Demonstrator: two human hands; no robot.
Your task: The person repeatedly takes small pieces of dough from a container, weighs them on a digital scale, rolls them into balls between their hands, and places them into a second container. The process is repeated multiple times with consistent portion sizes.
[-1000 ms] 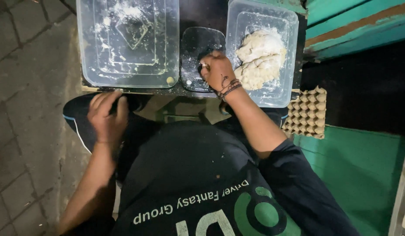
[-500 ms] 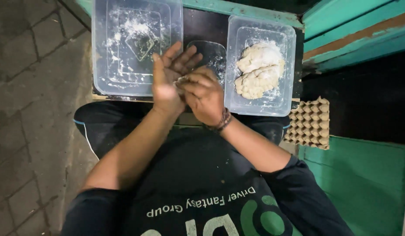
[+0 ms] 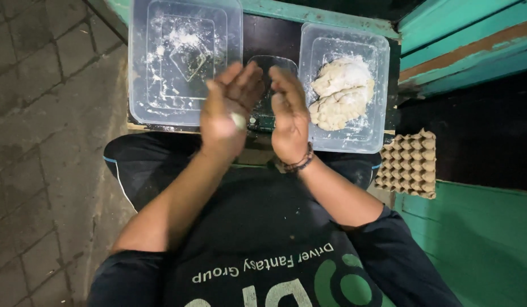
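Observation:
My left hand is raised in front of me, palm turned inward, with a small pale piece of dough lying on the palm. My right hand is held flat facing it, a small gap apart, with a beaded bracelet at the wrist. Beyond the hands lies a small dark clear tub. A clear plastic container on the right holds a floured lump of dough. On the left is a clear container dusted with flour.
The containers sit on a dark tabletop with a teal edge. A cardboard egg tray leans at my right beside a teal wooden surface. Grey paving lies to my left.
My left hand rose from my knee and my right hand left the small tub. The palms met, pressed together, and now stand slightly apart with the dough piece on the left palm.

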